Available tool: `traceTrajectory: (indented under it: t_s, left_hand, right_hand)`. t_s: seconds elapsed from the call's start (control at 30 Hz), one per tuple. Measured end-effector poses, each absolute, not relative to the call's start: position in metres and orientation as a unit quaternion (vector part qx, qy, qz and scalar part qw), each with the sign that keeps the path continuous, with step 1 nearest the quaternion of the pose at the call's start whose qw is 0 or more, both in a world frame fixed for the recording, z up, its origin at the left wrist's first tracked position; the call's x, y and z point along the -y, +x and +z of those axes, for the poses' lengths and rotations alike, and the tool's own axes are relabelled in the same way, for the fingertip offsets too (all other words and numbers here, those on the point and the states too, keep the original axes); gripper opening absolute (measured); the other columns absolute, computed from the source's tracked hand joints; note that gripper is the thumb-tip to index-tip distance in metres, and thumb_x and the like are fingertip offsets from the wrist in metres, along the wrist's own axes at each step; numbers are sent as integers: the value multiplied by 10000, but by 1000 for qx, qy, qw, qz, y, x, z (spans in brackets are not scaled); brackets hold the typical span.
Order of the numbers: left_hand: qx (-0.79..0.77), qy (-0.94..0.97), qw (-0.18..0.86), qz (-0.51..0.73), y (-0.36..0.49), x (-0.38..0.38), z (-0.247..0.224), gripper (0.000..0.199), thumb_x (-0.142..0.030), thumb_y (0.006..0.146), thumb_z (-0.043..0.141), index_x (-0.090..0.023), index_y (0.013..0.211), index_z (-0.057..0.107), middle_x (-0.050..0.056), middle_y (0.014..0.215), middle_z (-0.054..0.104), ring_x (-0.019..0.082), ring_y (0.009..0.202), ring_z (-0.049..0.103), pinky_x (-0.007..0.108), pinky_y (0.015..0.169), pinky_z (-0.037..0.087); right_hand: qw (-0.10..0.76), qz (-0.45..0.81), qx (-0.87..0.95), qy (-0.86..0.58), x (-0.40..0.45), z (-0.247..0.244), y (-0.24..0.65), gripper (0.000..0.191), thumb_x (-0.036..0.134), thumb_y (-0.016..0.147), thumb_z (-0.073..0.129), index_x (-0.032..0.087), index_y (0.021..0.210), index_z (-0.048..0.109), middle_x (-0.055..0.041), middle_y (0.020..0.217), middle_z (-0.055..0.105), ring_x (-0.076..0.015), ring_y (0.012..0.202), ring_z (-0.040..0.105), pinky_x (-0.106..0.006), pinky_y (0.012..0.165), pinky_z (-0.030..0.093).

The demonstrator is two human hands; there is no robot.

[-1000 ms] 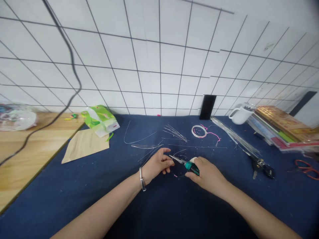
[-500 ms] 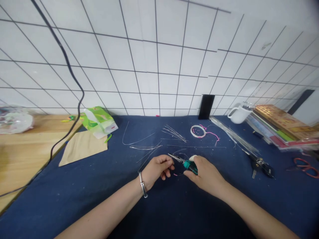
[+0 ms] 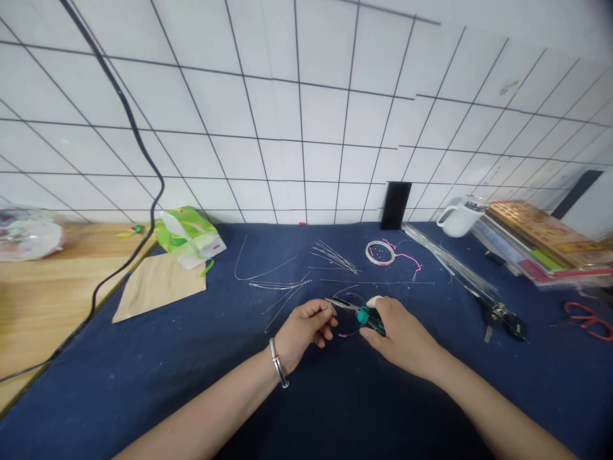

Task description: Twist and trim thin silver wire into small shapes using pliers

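My left hand (image 3: 309, 327), with a silver bangle at the wrist, pinches a thin wire whose end is hard to see. My right hand (image 3: 400, 331) is wrapped round green and black pliers (image 3: 368, 317). Their narrow metal jaws point left and reach the fingertips of my left hand. Below the jaws a small pink piece (image 3: 342, 335) shows on a thin curved wire. Several loose wires (image 3: 280, 285) lie on the dark blue cloth left of the pliers, and another small bunch (image 3: 335, 257) lies behind.
A white ring with pink cord (image 3: 380, 253), a long wire bundle (image 3: 447, 259), a white mug (image 3: 460, 217), keys (image 3: 493, 316), red scissors (image 3: 587, 321) and stacked books (image 3: 546, 239) are at the right. A beige sheet (image 3: 160, 283), a green packet (image 3: 191, 233) and a black cable (image 3: 136, 131) are left.
Both hands and the pliers have shifted slightly to the right. The pliers' jaws now look closer together at my left fingertips, and the pink piece has moved a little right.
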State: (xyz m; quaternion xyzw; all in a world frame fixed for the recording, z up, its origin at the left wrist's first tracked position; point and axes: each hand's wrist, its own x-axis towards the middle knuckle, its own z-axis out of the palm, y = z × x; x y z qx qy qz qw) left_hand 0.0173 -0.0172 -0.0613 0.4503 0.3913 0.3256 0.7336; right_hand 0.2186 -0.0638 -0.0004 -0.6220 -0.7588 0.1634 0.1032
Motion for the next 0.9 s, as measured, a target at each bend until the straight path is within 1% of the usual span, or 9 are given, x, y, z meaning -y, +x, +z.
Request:
traceTrajectory:
  t_s: [0.23, 0.43, 0.7, 0.9]
  left_hand:
    - [-396, 437, 739, 327, 19, 18, -61, 205, -340, 772, 560, -137, 803, 559, 21, 715, 593, 73, 514, 527, 180, 443, 401]
    - [-384, 425, 751, 329, 20, 21, -63, 218, -342, 765, 576, -128, 801, 586, 30, 726, 607, 74, 522, 530, 191, 467, 412]
    - [-384, 425, 750, 330, 21, 22, -64, 217, -339, 765, 580, -126, 805, 598, 32, 727, 602, 74, 526, 523, 192, 477, 412]
    - [-392, 409, 759, 322, 22, 23, -64, 239, -353, 743, 602, -118, 789, 595, 39, 722, 603, 72, 502, 510, 192, 454, 406]
  right_hand:
    - [104, 140, 765, -620, 65, 1, 210, 301, 344, 764, 549, 180, 1002, 466, -78, 896, 526, -236, 882, 499, -352, 741, 401]
    - [117, 124, 771, -613, 64, 0, 204, 357, 337, 764, 546, 164, 1056, 438, -95, 967, 520, -250, 933, 483, -377, 768, 400]
    - [137, 121, 765, -617, 65, -5, 200, 379, 323, 739, 571, 167, 1059, 440, -97, 966, 517, -250, 932, 490, -387, 767, 405]
    - [144, 127, 764, -617, 63, -7, 200, 324, 304, 728, 576, 183, 1008, 467, -80, 942, 516, -238, 912, 487, -374, 763, 402]
